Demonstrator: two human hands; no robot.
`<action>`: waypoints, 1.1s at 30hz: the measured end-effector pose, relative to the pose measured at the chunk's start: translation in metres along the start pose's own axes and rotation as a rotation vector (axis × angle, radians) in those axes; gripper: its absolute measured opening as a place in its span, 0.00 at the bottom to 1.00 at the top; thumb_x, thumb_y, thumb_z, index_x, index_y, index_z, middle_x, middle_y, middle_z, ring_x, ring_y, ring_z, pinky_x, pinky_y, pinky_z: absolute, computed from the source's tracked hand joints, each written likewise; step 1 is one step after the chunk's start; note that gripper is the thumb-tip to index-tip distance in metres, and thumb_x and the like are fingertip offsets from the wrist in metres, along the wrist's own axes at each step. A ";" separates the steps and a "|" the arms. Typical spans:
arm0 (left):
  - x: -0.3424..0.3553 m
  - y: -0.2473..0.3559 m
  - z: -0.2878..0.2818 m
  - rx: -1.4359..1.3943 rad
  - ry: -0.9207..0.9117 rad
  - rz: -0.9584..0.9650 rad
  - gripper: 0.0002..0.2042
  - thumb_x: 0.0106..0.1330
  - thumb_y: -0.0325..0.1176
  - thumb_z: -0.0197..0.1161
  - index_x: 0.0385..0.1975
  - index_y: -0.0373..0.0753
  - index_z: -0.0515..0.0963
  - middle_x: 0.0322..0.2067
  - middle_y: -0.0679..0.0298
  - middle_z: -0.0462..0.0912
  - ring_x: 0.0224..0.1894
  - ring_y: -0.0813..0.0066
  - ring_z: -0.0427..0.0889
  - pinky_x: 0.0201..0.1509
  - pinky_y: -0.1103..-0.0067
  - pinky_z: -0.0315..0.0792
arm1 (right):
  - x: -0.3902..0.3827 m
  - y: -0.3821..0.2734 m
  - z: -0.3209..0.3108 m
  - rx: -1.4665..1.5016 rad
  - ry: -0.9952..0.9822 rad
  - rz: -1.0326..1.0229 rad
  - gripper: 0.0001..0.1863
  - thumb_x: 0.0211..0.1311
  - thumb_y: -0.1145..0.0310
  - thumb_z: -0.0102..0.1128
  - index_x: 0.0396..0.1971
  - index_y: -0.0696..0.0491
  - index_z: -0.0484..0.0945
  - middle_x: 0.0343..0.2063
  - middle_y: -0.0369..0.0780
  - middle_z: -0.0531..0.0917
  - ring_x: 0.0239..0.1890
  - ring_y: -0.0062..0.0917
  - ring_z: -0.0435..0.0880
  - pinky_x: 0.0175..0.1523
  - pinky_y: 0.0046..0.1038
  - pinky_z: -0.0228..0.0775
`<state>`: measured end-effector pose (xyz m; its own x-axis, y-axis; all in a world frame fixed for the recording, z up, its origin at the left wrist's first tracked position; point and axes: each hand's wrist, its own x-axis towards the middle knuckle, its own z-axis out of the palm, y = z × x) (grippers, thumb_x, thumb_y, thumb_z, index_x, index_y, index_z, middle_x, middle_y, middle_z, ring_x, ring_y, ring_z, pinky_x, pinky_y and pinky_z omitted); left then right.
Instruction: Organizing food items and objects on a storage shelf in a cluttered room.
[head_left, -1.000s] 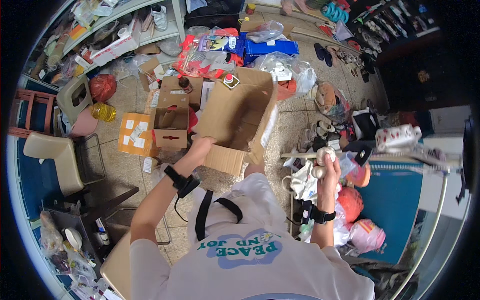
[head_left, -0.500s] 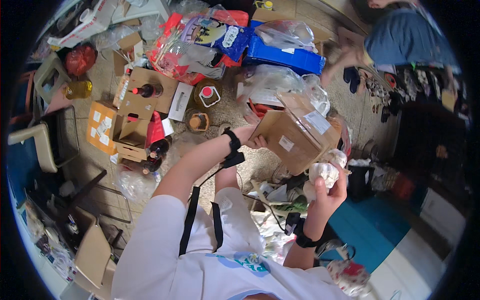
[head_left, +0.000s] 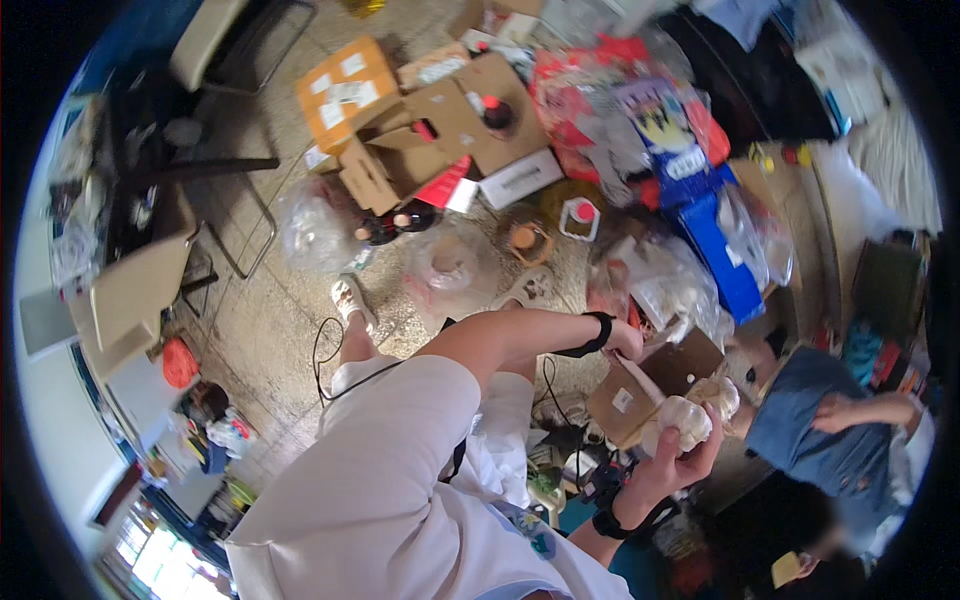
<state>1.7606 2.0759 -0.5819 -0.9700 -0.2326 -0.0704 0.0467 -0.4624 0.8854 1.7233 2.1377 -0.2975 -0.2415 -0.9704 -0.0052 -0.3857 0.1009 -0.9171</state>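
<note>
Apparently a holding step — left hand (head_left: 626, 339) pinches brown cardboard box (head_left: 622, 404) below its fingertips; right hand (head_left: 668, 474) curls fingers around white papery garlic bulbs (head_left: 686, 421) — next move likely demands steady grips.

garlic bulbs (head_left: 684, 424) hide part of the cardboard box (head_left: 620, 402).

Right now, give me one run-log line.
left hand: gripping cardboard box | right hand: holding garlic bulbs | nearby: blue box, clear plastic bags

Open floor (head_left: 262, 335) leftward, bags (head_left: 672, 285) blocking beyond carton (head_left: 614, 405), possibly touching
</note>
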 end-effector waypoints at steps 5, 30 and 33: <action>-0.199 0.086 0.060 0.136 0.736 -0.233 0.05 0.42 0.23 0.50 0.15 0.30 0.73 0.18 0.49 0.75 0.25 0.55 0.78 0.30 0.66 0.71 | -0.081 -0.086 0.080 0.102 -0.235 -0.144 0.30 0.43 0.59 0.68 0.44 0.62 0.70 0.39 0.40 0.74 0.41 0.26 0.73 0.47 0.27 0.66; -0.885 0.047 0.409 0.584 2.247 -0.222 0.28 0.43 0.16 0.46 0.51 0.38 0.69 0.32 0.41 0.76 0.37 0.44 0.76 0.41 0.65 0.71 | -0.344 -0.273 0.323 0.660 -0.500 0.105 0.16 0.62 0.67 0.51 0.47 0.58 0.67 0.36 0.41 0.76 0.31 0.24 0.76 0.35 0.25 0.71; -0.894 0.040 0.415 0.617 2.333 -0.184 0.26 0.44 0.16 0.46 0.49 0.36 0.70 0.32 0.42 0.76 0.37 0.45 0.76 0.41 0.67 0.71 | -0.330 -0.252 0.316 0.654 -0.430 0.153 0.16 0.61 0.69 0.53 0.47 0.57 0.68 0.35 0.40 0.77 0.31 0.23 0.77 0.35 0.24 0.71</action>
<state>2.5303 2.6203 -0.2935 0.7958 -0.6011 0.0735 -0.4348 -0.4825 0.7604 2.1817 2.3634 -0.1908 0.1671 -0.9692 -0.1807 0.2571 0.2197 -0.9411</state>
